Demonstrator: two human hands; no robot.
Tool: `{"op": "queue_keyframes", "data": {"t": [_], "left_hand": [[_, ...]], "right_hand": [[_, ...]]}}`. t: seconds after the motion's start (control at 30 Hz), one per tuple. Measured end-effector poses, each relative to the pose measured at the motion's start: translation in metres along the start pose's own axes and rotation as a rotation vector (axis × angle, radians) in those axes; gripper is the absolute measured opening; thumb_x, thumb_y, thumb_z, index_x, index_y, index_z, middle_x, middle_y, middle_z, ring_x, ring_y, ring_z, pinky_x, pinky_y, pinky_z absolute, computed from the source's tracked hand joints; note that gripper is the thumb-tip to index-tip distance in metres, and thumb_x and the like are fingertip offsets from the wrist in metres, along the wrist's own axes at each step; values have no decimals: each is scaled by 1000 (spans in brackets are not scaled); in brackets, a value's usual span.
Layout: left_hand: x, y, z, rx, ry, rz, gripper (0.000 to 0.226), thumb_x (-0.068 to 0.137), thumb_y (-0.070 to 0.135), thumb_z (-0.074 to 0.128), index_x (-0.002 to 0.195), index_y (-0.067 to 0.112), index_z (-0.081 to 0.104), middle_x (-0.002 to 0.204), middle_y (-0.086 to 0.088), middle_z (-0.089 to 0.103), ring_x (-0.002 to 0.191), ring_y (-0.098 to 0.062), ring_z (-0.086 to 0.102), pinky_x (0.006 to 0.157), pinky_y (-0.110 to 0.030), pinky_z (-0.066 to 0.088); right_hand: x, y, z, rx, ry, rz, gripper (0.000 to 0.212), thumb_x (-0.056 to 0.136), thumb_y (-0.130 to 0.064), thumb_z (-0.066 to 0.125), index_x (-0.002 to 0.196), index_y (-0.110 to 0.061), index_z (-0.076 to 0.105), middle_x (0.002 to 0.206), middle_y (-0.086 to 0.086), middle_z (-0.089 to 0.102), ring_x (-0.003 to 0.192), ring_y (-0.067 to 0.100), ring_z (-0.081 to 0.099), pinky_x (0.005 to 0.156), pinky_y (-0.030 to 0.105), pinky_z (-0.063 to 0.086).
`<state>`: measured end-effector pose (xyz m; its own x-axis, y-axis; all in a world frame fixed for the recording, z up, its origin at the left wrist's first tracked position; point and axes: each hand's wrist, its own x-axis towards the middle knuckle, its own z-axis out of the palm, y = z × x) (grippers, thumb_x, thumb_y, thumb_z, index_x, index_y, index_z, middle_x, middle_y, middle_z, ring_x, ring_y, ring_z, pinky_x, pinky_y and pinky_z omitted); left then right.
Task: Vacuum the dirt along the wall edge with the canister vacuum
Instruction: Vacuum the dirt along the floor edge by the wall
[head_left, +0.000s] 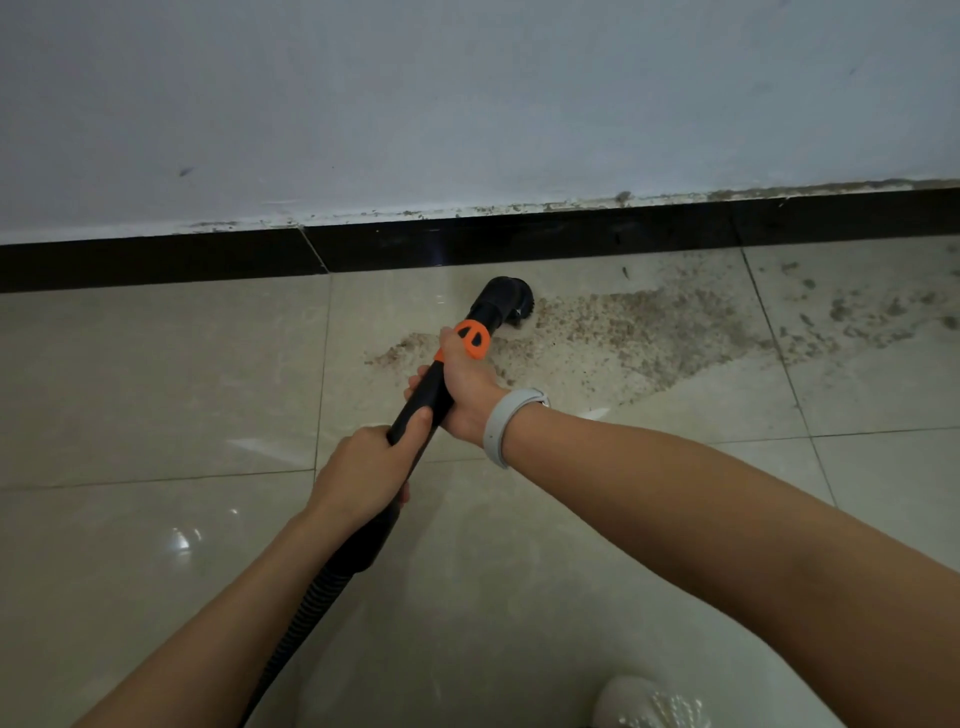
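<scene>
A black vacuum wand with an orange collar runs up the middle of the frame to a round brush nozzle, which sits on the floor close to the black skirting. My right hand grips the wand just below the orange collar. My left hand grips it lower, where the ribbed hose begins. Brown gritty dirt spreads over the tile from the nozzle to the right, with a smaller patch left of the wand. The canister is out of view.
A white wall stands above the skirting, with crumbled dirt along its top edge at the right. Glossy beige tiles cover the floor. A pale shoe shows at the bottom edge. A light wristband is on my right wrist.
</scene>
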<state>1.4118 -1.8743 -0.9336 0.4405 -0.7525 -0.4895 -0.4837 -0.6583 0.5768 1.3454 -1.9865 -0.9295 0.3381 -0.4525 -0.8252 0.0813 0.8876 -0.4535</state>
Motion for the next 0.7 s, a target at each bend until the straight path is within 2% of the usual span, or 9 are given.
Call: {"op": "queue_keyframes", "data": {"t": [0.1,0.2,0.33,0.57,0.7], "left_hand": [[8,3,-4,-3,-7,-4,73,88,66,29,54,11,63,47,0,64,45,-10,62,63,-28,50],[5,-2,-7,-1,-34,-7,68,90,63,31,60,10,61,49,-1,65,45,-12,62,61,-28,50],[-6,-12,-13,19,-75,-19,64,90,61,33,64,10,59,49,-2,65,45,-13,63,62,-29,52],[-23,-23,-16,83,-13,-19,64,89,64,32,63,12,59,48,2,65,43,-11,62,63,-32,54],[-21,-17,-5,34,-63,-9,62,89,63,32,62,13,58,48,1,65,45,-12,62,66,-31,54]], "right_hand": [[0,-8,6,-9,24,-8,26,95,-34,52,95,-8,48,69,9,53,57,20,54,58,35,53],[0,-2,7,-3,34,-2,26,95,-35,51,98,-9,49,70,8,53,57,20,55,59,35,53],[-2,17,8,49,58,2,26,95,-34,51,84,-10,49,68,8,54,54,20,55,58,36,54],[-9,34,11,48,22,21,24,94,-33,52,86,-10,49,68,8,55,52,20,56,57,34,55],[-7,32,1,20,99,-20,27,95,-33,50,82,-10,49,65,7,54,50,20,56,55,33,54]]}}
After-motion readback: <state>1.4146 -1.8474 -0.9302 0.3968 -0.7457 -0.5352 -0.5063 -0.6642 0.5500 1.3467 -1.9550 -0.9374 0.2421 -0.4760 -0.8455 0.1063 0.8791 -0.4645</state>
